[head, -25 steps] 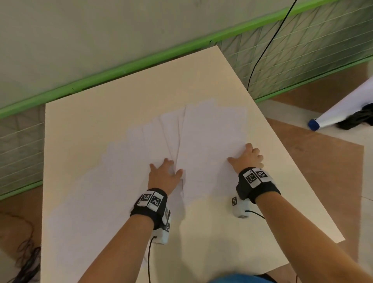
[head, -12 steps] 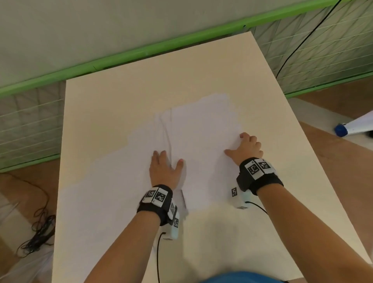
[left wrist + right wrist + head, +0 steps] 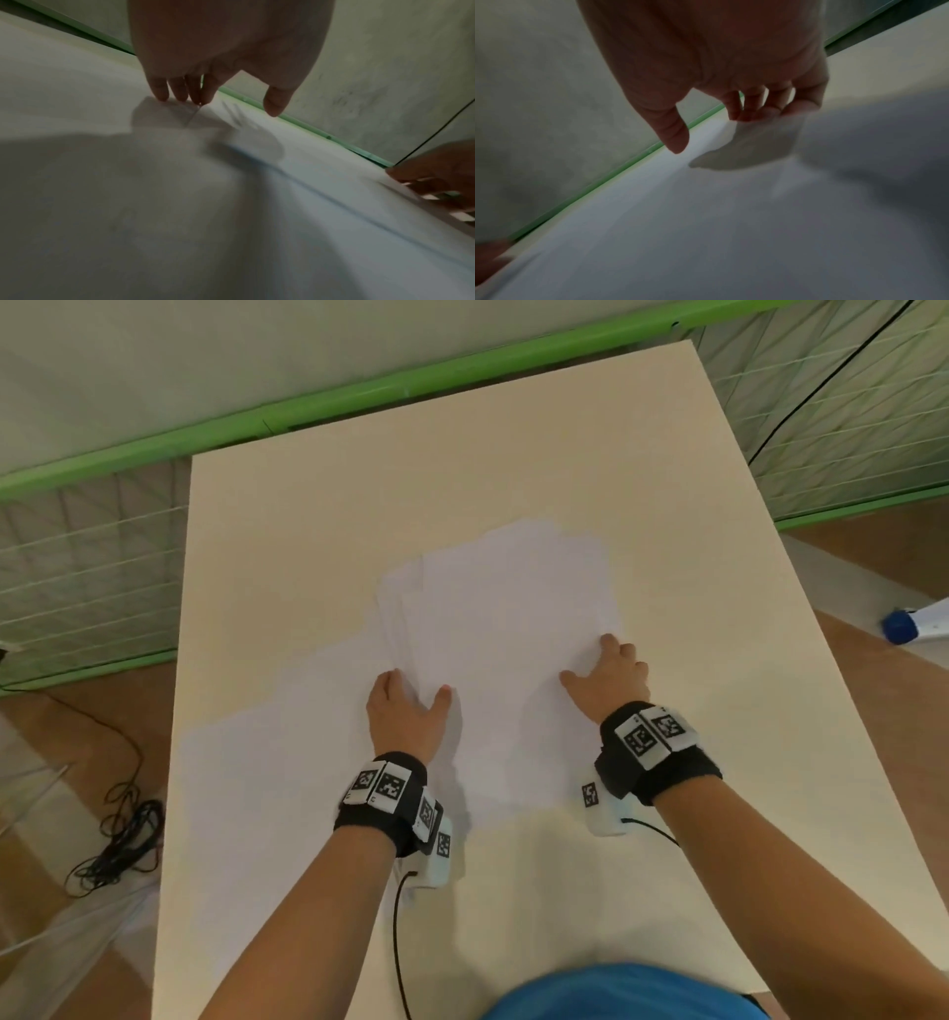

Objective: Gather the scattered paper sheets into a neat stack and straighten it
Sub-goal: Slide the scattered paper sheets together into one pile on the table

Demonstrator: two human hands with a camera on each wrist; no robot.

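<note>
Head view shows our left hand (image 3: 405,711) and right hand (image 3: 608,677) apart, fingers flat, pressing the white paper sheets (image 3: 513,618) fanned mid-bench (image 3: 308,505). Thin, limp and slippery, they should slide best pushed at the outer edges. Since a second ago, the fan has narrowed and our hands have moved closer.

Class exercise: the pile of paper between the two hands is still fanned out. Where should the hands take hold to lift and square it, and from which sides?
Probably the long side edges of the paper pile, one hand from each side. The left hand already lies at its fanned left edge, the right hand at the right edge. The sheets lie flat on the table, so fingertips must slip under those edges.
</note>
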